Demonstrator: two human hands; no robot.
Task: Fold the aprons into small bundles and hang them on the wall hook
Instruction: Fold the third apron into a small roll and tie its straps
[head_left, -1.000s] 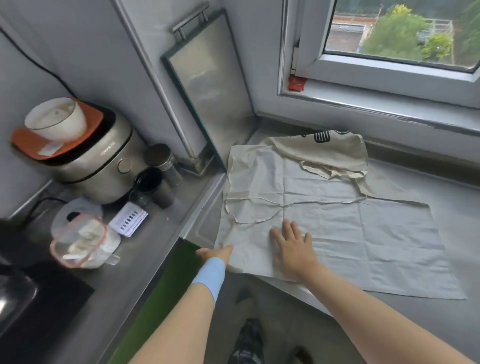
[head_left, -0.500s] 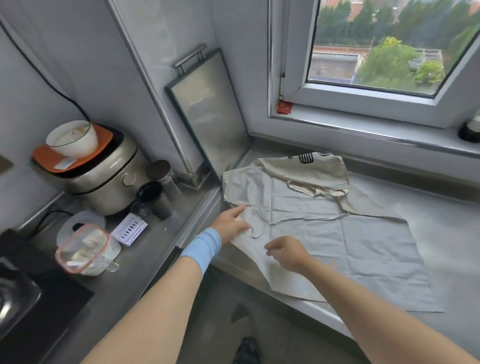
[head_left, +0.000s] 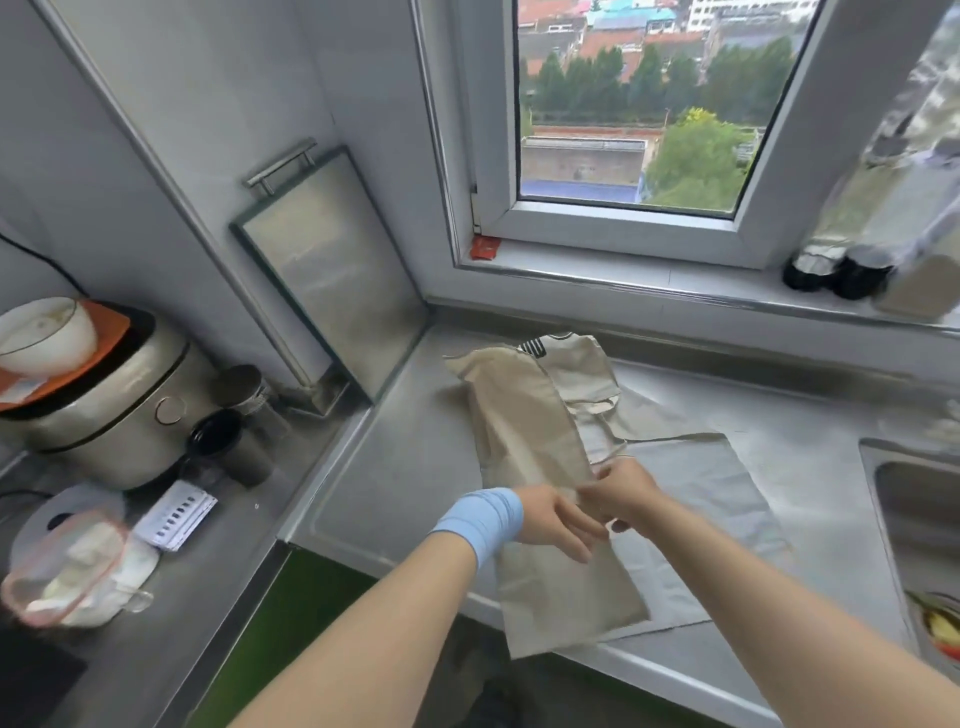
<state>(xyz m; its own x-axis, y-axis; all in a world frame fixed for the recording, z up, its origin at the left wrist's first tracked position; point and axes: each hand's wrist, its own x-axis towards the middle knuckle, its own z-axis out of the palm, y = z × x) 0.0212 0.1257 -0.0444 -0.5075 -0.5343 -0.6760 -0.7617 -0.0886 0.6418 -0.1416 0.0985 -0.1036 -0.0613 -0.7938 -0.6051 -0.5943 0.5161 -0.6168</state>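
A single wide-angle camera, worn on the person's head, is looking forward and steeply down onto the grey stainless-steel counter. It is facing the corner under the white-framed window. It is sitting close, with the person's bare forearms reaching in from the bottom edge.

Both forearms reach in from the lower edge, converging, hands touching at centre. Left hand: palm down, fingers nearly straight, angled toward the right, lying on the apron. Right hand: fingers curled, pinching the apron's folded edge. Motion blur; finer finger detail unreadable.
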